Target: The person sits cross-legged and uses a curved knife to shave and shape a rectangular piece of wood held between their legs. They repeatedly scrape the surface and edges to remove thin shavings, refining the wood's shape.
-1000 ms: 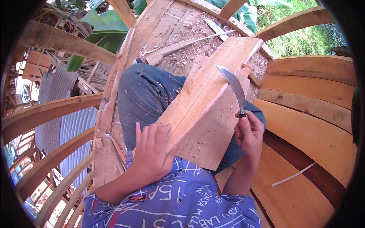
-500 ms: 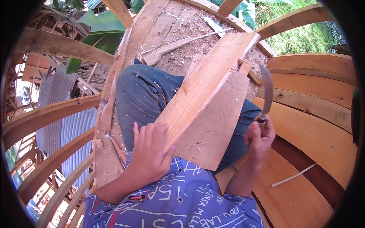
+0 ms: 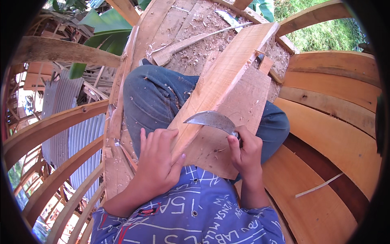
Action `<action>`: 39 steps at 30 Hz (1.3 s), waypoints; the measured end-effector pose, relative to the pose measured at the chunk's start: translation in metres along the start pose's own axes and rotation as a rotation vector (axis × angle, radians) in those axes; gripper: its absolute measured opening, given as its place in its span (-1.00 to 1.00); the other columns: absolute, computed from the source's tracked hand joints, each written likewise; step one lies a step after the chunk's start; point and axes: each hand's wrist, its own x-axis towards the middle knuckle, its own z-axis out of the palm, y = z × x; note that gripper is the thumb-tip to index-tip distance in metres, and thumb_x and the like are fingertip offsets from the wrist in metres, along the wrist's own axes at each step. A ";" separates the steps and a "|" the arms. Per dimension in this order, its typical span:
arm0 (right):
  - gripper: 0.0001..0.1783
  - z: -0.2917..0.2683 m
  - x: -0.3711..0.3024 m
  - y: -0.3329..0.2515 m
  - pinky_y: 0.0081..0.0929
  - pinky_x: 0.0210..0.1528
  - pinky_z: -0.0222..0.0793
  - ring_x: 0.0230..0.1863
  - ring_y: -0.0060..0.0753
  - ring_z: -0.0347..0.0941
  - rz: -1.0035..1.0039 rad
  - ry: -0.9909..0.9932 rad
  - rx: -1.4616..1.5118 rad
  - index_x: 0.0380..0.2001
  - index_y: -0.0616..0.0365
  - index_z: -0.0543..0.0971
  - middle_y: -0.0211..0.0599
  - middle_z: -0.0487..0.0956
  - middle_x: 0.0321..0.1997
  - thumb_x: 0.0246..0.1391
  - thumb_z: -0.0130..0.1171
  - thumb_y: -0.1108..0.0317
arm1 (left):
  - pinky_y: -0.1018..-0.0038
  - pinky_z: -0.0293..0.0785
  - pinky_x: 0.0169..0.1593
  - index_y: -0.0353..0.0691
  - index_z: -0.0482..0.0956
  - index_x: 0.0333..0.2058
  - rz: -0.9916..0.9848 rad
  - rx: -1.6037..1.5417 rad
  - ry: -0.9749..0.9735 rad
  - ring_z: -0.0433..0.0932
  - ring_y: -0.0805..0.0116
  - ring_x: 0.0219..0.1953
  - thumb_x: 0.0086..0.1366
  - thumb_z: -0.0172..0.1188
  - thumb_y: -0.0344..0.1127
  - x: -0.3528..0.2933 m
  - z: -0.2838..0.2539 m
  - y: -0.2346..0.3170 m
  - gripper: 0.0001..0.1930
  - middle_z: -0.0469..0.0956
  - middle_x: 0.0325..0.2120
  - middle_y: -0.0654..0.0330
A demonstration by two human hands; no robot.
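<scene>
A long, thick wooden plank stands tilted on its edge, running from my lap away to the upper right. Its near end is gripped by my left hand, fingers over the left side and thumb at the near edge. In my right hand is a curved knife, its handle mostly hidden by the fingers. The blade points left and lies across the plank's near right edge; whether it touches cannot be made out. Beneath the plank, a flat wooden board rests over my legs, with a small wood block at its far end.
Wood shavings litter the floor boards ahead, where a long-handled wooden tool and a broad blade lie. Curved ribs rise on the left. Planked wall closes the right, with a thin strip on it.
My right hand has swung the knife down and left, from upright beside the board to across the plank's near edge. The left hand keeps its grip; the plank looks slightly more upright.
</scene>
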 end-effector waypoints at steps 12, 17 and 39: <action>-0.38 -0.007 0.027 0.020 -0.40 -0.66 0.16 -0.73 -0.27 0.28 -0.009 0.220 -0.331 -0.69 0.16 0.46 -0.30 0.32 -0.78 -0.19 0.36 -0.23 | -0.26 -0.20 0.28 -0.38 0.27 0.07 0.021 0.024 0.021 0.33 -0.07 0.02 0.15 0.15 -0.32 -0.003 0.006 0.001 -0.48 0.34 -0.07 -0.07; -0.34 -0.013 0.037 0.041 -0.42 -0.65 0.07 -0.73 -0.31 0.14 0.113 0.334 -0.364 -0.72 0.20 0.40 -0.30 0.26 -0.78 -0.02 0.26 -0.21 | -0.27 -0.17 0.27 -0.37 0.28 0.06 0.025 0.033 0.019 0.33 -0.08 0.01 0.14 0.18 -0.31 -0.003 0.006 -0.002 -0.47 0.34 -0.07 -0.08; -0.32 -0.024 0.012 0.003 -0.38 -0.66 0.16 -0.76 -0.25 0.27 0.160 0.121 -0.443 -0.74 0.18 0.43 -0.26 0.30 -0.79 -0.27 0.39 -0.27 | -0.29 -0.13 0.24 -0.41 0.19 0.10 0.081 -0.005 -0.036 0.22 -0.21 0.11 0.07 0.23 -0.36 -0.002 0.020 0.000 -0.37 0.21 0.01 -0.20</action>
